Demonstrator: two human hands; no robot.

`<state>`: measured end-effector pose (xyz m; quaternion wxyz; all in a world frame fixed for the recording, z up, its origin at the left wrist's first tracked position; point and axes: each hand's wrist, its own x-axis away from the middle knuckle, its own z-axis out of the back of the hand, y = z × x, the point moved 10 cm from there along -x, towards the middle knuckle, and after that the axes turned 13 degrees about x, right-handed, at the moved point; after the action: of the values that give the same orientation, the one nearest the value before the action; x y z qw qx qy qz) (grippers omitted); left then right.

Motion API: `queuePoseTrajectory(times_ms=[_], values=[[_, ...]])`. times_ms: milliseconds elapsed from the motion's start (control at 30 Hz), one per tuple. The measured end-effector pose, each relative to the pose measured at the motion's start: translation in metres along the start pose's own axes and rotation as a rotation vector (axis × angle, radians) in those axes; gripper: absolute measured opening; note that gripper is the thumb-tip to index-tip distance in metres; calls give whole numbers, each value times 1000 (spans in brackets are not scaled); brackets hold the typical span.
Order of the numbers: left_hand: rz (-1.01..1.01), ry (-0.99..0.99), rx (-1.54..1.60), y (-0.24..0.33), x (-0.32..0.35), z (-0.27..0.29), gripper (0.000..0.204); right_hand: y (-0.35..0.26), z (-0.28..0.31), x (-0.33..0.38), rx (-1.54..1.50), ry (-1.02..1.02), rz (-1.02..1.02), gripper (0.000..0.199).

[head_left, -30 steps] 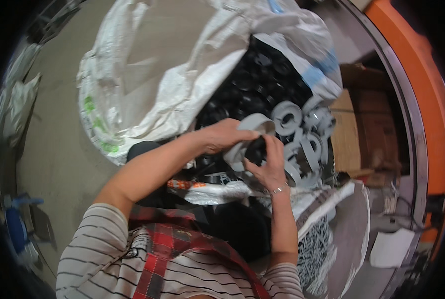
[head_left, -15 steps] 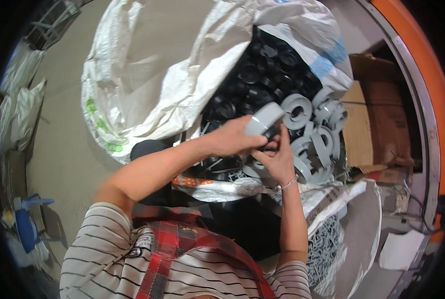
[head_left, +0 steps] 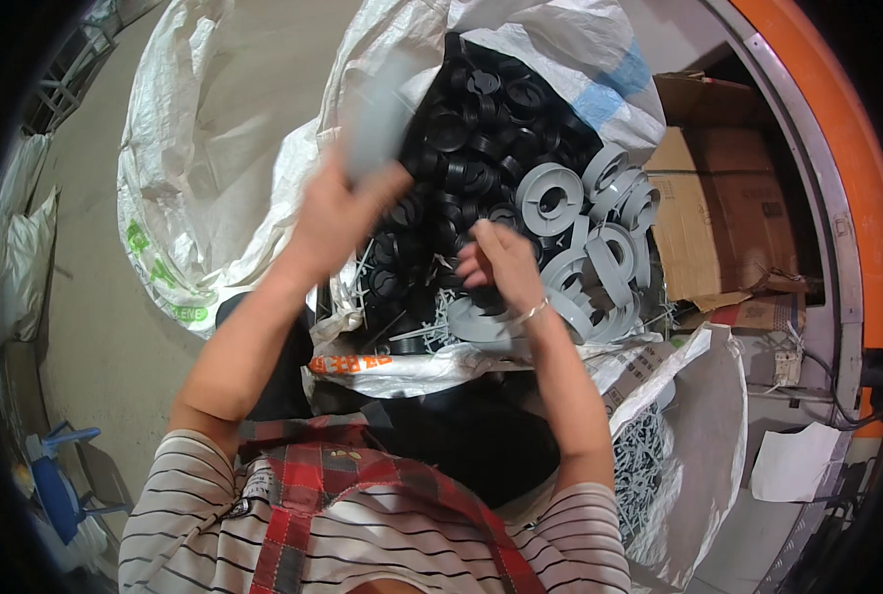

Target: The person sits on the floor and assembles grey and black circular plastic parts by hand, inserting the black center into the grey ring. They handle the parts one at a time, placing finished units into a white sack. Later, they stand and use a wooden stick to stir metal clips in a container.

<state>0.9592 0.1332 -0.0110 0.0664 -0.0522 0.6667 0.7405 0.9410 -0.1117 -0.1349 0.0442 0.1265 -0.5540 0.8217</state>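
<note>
My left hand, smeared by motion, holds a grey plastic ring above the left side of the opened white sack. My right hand is over the heap of black ribbed plastic caps, its fingers curled in. Whatever those fingers may grip is hidden. To the right of that hand lie several grey plastic rings, with one flat grey ring on the caps just beyond it. Thin grey plastic pins lie scattered at the sack's near side.
A second white sack at the lower right holds many grey pins. Cardboard boxes stand to the right, beside an orange-edged frame. A blue stool and white sacks are on the far left.
My left hand has swung left and away from my right hand with the grey ring. My right hand has come off the ring and moved slightly left over the caps. The view has shifted a little.
</note>
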Motion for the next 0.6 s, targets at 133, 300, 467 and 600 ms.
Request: queuePoseTrajectory(times_ms=[133,300,467,600], values=[[-102,615,-108,-12,-19,98,88,39,94,-70,592,452,-37,74],[293,307,318,-90,-26,34,79,117,131,-136,844,578,-7,105],[508,157,421,-91,-13,-12,62,133,112,-127,887,377,-143,78],[666,-55,642,-96,-8,-45,57,34,103,-70,809,569,206,53]])
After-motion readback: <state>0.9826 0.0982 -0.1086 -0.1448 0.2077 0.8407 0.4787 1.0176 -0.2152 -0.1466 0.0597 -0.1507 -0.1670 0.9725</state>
